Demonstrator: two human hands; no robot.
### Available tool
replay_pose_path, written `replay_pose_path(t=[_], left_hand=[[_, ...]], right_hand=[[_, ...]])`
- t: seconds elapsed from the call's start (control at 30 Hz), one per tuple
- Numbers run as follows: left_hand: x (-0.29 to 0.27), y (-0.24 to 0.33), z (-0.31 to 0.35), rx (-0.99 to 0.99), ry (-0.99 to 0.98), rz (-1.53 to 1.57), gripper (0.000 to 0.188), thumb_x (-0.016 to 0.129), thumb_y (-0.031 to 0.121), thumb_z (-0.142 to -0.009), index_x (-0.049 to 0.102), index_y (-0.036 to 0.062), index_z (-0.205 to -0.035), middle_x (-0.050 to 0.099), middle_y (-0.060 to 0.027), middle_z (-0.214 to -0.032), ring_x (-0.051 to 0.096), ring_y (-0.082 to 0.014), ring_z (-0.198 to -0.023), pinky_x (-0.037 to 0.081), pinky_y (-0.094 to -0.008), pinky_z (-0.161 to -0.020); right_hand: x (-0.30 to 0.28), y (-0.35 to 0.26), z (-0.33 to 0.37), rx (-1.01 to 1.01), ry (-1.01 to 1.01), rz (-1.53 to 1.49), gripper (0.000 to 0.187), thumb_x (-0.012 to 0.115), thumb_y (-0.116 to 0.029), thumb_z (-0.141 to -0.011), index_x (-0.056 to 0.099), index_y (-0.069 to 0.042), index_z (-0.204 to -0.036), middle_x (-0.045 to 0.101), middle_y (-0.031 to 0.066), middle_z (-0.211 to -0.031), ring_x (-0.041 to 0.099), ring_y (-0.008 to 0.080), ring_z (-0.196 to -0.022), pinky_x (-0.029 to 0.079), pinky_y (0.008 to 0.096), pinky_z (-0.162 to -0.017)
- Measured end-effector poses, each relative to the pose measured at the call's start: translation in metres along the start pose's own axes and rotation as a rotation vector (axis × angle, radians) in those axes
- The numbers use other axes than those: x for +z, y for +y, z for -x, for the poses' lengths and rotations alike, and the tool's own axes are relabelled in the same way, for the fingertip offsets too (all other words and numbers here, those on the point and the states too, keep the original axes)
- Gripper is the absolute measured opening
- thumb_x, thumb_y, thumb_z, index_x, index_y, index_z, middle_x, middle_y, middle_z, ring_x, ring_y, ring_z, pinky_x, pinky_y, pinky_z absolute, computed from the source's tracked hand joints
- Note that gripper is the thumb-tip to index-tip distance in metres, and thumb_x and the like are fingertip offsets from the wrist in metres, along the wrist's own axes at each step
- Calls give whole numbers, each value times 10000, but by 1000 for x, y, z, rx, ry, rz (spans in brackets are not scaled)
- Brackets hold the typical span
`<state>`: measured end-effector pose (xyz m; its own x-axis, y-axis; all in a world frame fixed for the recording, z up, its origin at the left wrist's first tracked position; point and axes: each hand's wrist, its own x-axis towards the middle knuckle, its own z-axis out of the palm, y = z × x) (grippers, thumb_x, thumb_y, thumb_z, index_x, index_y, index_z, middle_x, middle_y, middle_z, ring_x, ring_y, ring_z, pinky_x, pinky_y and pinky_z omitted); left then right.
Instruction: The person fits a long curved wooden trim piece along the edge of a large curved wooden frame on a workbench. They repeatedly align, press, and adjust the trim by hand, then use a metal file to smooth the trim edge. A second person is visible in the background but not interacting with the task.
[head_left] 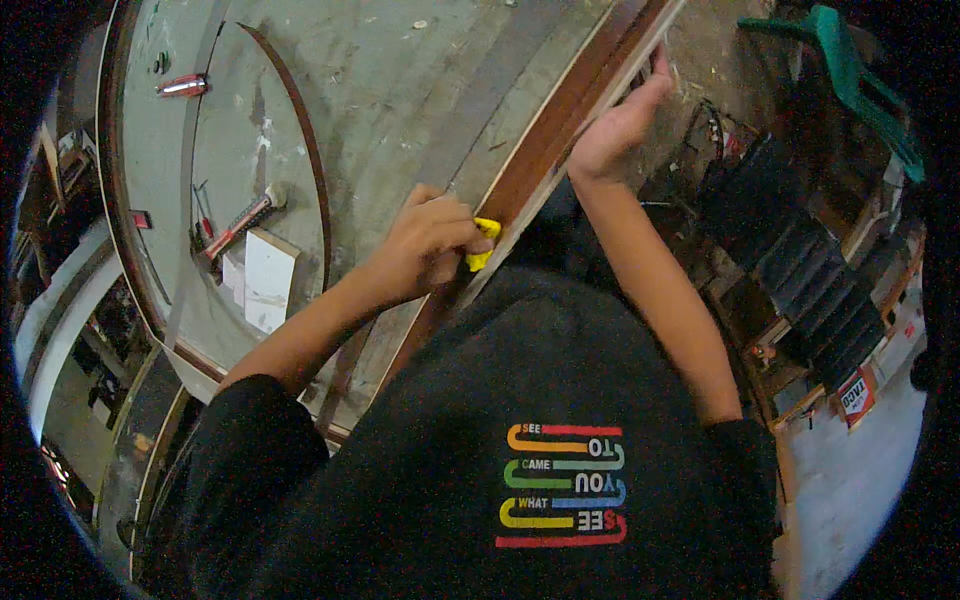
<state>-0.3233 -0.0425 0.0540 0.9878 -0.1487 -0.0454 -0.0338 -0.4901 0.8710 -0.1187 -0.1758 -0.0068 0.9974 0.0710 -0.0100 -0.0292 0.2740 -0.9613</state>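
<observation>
A long reddish-brown wooden board (560, 130) with pale edges runs diagonally from the upper right down toward my body, along the near side of the worktable. My left hand (430, 243) is closed on a small bright yellow piece (484, 247) against the board's face; the fingers cover part of it, so I cannot tell its kind. Farther up the board, my right hand (618, 135) rests palm-in on the outer edge, its fingers curled around that edge and partly hidden behind it.
On the grey worktable (375, 110) lie a hammer (240, 222), a thin red screwdriver (206, 222), a white-faced block (270, 278) and a red-handled tool (183, 86). A curved brown strip (300, 125) stretches across it. To the right are a green plastic chair (855, 85) and dark ribbed material (790, 270).
</observation>
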Motion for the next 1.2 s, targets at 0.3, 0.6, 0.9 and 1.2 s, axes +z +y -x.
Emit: replay_pose_path(t=[0.3, 0.6, 0.9, 1.2], left_hand=[[-2, -21, -73, 152, 59, 27, 264, 654, 1, -660, 687, 154, -873, 583, -10, -813, 588, -246, -858, 360, -424, -871], [-12, -40, -146, 243, 80, 25, 277, 686, 24, -609, 678, 163, -849, 620, -7, -842, 607, -256, -926, 392, -431, -891], [-18, -46, -225, 229, 201, 57, 260, 703, -40, -627, 684, 137, -817, 650, -9, -818, 618, -253, -896, 395, -420, -885], [-13, -50, -318, 261, 647, 203, 249, 675, -50, -702, 731, 81, -906, 734, -99, -896, 692, -324, -867, 516, -427, -793]], right_hand=[[8, -20, 4, 133, 38, 31, 724, 274, -570, -1105, 280, -31, -1588, 426, 106, -1554, 425, 245, -1412, 292, 407, -1212], [12, -31, 5, 224, 72, 55, 734, 216, -605, -1096, 241, -61, -1588, 360, 108, -1579, 356, 268, -1459, 252, 436, -1232], [-1, -16, 5, 170, 3, 85, 720, 245, -560, -1107, 182, -47, -1607, 362, 155, -1556, 390, 275, -1425, 284, 425, -1215], [-12, -32, -1, 150, -45, 485, 674, 276, -497, -1116, 250, 3, -1568, 348, 172, -1563, 358, 288, -1448, 247, 440, -1228]])
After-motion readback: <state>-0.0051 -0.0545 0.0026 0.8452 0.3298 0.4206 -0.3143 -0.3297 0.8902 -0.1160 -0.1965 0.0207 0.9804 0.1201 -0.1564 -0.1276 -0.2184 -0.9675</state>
